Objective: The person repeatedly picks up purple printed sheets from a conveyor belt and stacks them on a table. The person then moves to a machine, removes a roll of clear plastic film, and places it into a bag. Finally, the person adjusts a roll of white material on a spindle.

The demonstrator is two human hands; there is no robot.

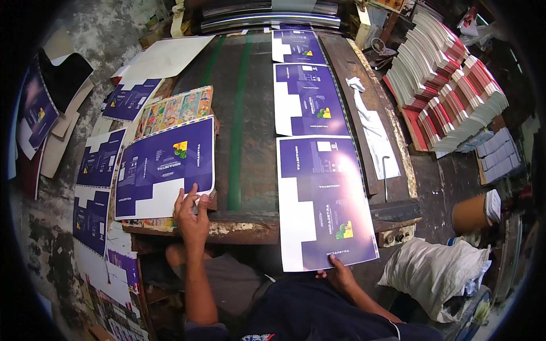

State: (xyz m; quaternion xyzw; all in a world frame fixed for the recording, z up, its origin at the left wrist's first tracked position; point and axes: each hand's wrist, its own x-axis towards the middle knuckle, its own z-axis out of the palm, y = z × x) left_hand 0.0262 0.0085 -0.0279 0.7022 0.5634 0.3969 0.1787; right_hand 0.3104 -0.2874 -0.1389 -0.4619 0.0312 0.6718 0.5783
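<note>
Pinched at its near edge by my right hand [339, 274], a purple-and-white printed sheet [318, 193] lies over the right part of the dark machine bed, thumb on top and fingers below. Two similar sheets [310, 96] lie in line beyond it, toward the rollers. My left hand [192, 215] is open, its fingers spread at the near right corner of another purple printed sheet [170, 156]. That sheet rests on a stack with colourful printed sheets [179, 108] showing behind it.
Metal rollers [270, 21] cross the far end of the bed, which has green stripes [235, 170]. More printed sheets [94, 219] lie at left. A hex key [385, 176] and white paper [378, 142] rest on the right rail. Bundled paper stacks [449, 79] and a white sack [435, 273] stand right.
</note>
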